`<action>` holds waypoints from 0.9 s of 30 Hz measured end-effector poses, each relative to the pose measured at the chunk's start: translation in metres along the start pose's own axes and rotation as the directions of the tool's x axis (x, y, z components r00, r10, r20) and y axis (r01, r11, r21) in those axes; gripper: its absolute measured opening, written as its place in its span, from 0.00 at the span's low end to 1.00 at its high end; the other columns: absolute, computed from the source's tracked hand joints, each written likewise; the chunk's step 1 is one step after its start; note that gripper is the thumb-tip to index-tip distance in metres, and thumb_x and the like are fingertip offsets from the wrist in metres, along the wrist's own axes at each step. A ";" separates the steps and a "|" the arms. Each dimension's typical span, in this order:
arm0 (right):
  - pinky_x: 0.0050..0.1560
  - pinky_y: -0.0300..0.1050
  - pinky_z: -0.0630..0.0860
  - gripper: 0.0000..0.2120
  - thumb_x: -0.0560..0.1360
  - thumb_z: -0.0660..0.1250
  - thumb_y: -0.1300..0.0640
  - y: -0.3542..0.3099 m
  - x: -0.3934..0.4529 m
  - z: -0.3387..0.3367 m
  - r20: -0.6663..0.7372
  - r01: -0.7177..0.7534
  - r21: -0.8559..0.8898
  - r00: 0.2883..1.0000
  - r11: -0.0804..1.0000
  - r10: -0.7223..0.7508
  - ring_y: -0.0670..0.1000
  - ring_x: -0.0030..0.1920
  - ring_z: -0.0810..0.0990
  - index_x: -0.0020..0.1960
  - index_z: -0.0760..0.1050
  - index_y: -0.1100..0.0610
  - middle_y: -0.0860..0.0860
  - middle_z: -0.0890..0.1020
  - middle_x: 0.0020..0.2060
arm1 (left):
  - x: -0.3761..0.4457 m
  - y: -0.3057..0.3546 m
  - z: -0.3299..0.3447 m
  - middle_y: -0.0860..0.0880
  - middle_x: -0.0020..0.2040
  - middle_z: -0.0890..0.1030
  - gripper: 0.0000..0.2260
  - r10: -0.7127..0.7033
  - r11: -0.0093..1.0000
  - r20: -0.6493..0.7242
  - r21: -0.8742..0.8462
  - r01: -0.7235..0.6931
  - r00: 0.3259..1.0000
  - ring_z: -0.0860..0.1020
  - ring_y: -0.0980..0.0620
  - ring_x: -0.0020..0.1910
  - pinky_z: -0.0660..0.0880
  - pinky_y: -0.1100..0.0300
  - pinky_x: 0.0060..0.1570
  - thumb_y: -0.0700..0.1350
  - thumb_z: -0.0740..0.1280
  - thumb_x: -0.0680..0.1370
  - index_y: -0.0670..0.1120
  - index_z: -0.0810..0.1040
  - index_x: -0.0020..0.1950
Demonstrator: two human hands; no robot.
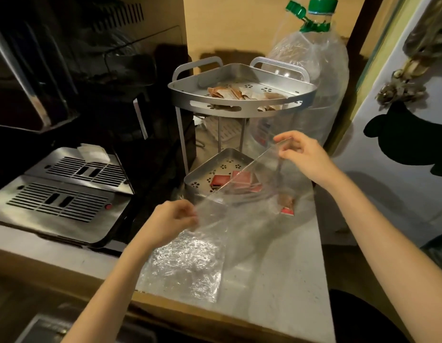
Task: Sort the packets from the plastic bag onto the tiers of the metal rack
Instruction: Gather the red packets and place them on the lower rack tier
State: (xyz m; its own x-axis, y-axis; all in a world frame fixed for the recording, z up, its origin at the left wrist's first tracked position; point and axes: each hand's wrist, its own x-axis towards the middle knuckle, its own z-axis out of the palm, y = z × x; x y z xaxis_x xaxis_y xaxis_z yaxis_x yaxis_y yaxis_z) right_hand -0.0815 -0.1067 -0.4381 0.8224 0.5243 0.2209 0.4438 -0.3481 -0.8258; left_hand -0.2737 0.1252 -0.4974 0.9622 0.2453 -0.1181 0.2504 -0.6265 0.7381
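A clear plastic bag [210, 233] is stretched between my hands above the counter. My left hand [171, 220] pinches its near rim and my right hand [300, 151] pinches the far rim. Inside the bag, near the right side, lies a brown-and-red packet [287, 205]. The two-tier metal rack [239, 105] stands just behind the bag. Its top tier holds several brown packets [230, 94]. Red packets [218, 180] lie on its bottom tier [197, 179], partly seen through the bag.
A large clear water bottle [311, 70] with a green cap stands behind the rack on the right. A coffee machine with a slotted steel drip tray [59, 199] fills the left. The white counter [284, 280] ends at its front edge near me.
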 end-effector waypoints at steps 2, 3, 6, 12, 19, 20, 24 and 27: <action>0.46 0.29 0.71 0.15 0.74 0.62 0.65 0.001 0.011 0.014 0.005 -0.027 0.007 1.000 1.000 0.027 0.38 0.46 0.77 0.52 0.73 0.46 0.44 0.79 0.43 | -0.006 -0.007 0.007 0.51 0.38 0.84 0.09 -0.045 0.996 0.052 -0.074 0.049 0.998 0.83 0.55 0.37 0.79 0.49 0.48 0.42 0.68 0.74 0.46 0.76 0.54; 0.47 0.33 0.72 0.15 0.74 0.61 0.66 0.000 0.015 0.023 0.008 -0.037 -0.011 0.999 0.999 0.038 0.42 0.48 0.77 0.54 0.73 0.49 0.46 0.79 0.45 | -0.009 -0.010 0.009 0.51 0.38 0.85 0.13 -0.068 0.992 0.087 -0.102 0.077 0.994 0.83 0.55 0.36 0.79 0.49 0.49 0.42 0.68 0.74 0.46 0.74 0.58; 0.46 0.37 0.73 0.15 0.74 0.61 0.67 -0.002 0.028 0.050 0.024 -0.040 -0.030 0.999 0.999 0.041 0.49 0.49 0.76 0.58 0.72 0.55 0.50 0.77 0.48 | -0.012 -0.017 0.011 0.52 0.46 0.83 0.24 -0.086 0.996 0.161 0.001 0.087 0.983 0.81 0.58 0.43 0.78 0.58 0.50 0.49 0.69 0.73 0.50 0.66 0.67; 0.57 0.42 0.74 0.16 0.75 0.60 0.69 -0.004 0.050 0.108 0.150 -0.059 0.018 0.987 0.998 0.055 0.56 0.55 0.76 0.62 0.70 0.63 0.59 0.78 0.54 | -0.015 -0.023 0.011 0.50 0.59 0.75 0.36 -0.091 0.986 0.105 -0.128 0.104 0.990 0.82 0.54 0.42 0.80 0.59 0.45 0.45 0.68 0.74 0.59 0.48 0.73; 0.35 0.35 0.71 0.13 0.74 0.61 0.68 0.003 0.073 0.169 0.332 0.126 -0.320 0.943 0.939 -0.013 0.42 0.34 0.72 0.46 0.71 0.50 0.45 0.70 0.33 | -0.026 -0.042 0.010 0.50 0.62 0.73 0.38 -0.133 0.883 0.122 -0.436 0.174 0.984 0.83 0.49 0.40 0.80 0.59 0.38 0.39 0.67 0.75 0.77 0.50 0.61; 0.31 0.31 0.70 0.14 0.75 0.60 0.67 0.003 0.075 0.179 0.299 0.104 -0.366 0.954 0.925 0.011 0.41 0.31 0.71 0.41 0.69 0.48 0.45 0.70 0.33 | -0.028 -0.046 0.015 0.49 0.66 0.69 0.38 -0.133 0.941 0.083 -0.302 0.152 0.988 0.82 0.52 0.43 0.79 0.62 0.40 0.39 0.66 0.75 0.75 0.48 0.64; 0.35 0.28 0.73 0.08 0.76 0.60 0.65 0.020 0.069 0.212 0.327 -0.019 -0.395 0.931 0.918 0.160 0.52 0.44 0.76 0.53 0.75 0.63 0.55 0.75 0.45 | -0.027 -0.065 0.042 0.47 0.77 0.43 0.30 -0.054 0.935 -0.098 0.346 0.085 0.994 0.53 0.47 0.75 0.56 0.53 0.71 0.48 0.63 0.77 0.60 0.49 0.74; 0.47 0.42 0.72 0.16 0.75 0.57 0.68 0.030 0.060 0.224 0.402 0.022 -0.360 0.906 0.933 0.134 0.58 0.51 0.77 0.61 0.73 0.62 0.59 0.77 0.49 | -0.017 -0.074 0.058 0.47 0.77 0.41 0.25 0.040 0.833 -0.081 0.553 0.012 0.996 0.36 0.50 0.73 0.34 0.54 0.69 0.54 0.56 0.79 0.55 0.52 0.74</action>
State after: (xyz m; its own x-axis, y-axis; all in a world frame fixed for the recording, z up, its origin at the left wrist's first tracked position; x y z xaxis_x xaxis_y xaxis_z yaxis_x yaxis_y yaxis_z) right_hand -0.0986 0.0880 -0.5658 0.6608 0.7410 -0.1194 0.5603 -0.5929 -0.5785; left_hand -0.3023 0.1249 -0.5889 0.9596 0.2794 -0.0340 0.2790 -0.9282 0.2461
